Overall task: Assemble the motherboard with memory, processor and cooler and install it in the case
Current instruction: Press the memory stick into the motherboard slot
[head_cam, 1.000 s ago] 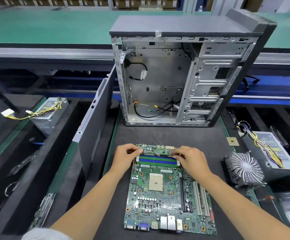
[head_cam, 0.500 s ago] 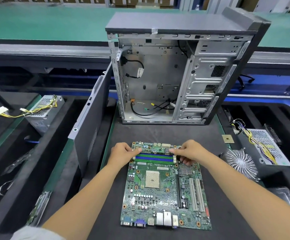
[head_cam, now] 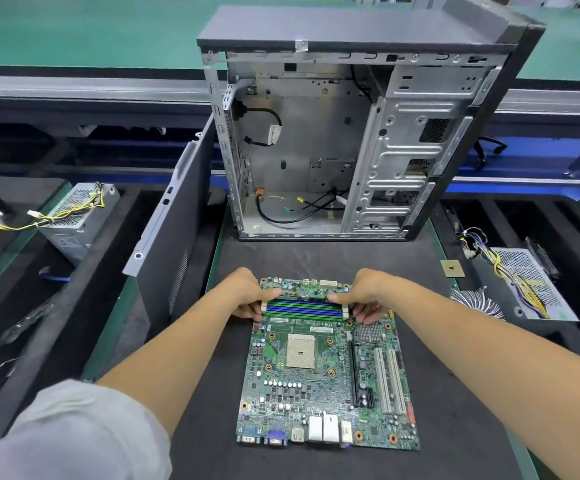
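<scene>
**Both hands at the memory slots, board flat on the mat**

The motherboard (head_cam: 326, 368) lies flat on the dark mat (head_cam: 454, 427) in the lower middle of the frame, its port block toward the bottom edge. The left hand (head_cam: 247, 296) and right hand (head_cam: 368, 296) sit at opposite ends of the memory slots (head_cam: 305, 308) near the board's top edge, thumbs pressing inward along the upper slot and fingers curled over the end latches. Whether a memory stick is under the thumbs is hard to tell from this angle.

The board looks light and stiff but fragile: it should be taken by its bare edges, never by the empty processor socket (head_cam: 301, 351) at its centre, whose contacts would damage easily. Pressure on the slots probably wants to be even at both ends so the board does not flex.

The open case (head_cam: 350, 133) stands upright at upper centre, just beyond the mat's far edge. The processor (head_cam: 451, 268) lies at right of the board, with the finned cooler (head_cam: 478, 303) just below it, both untouched.
</scene>
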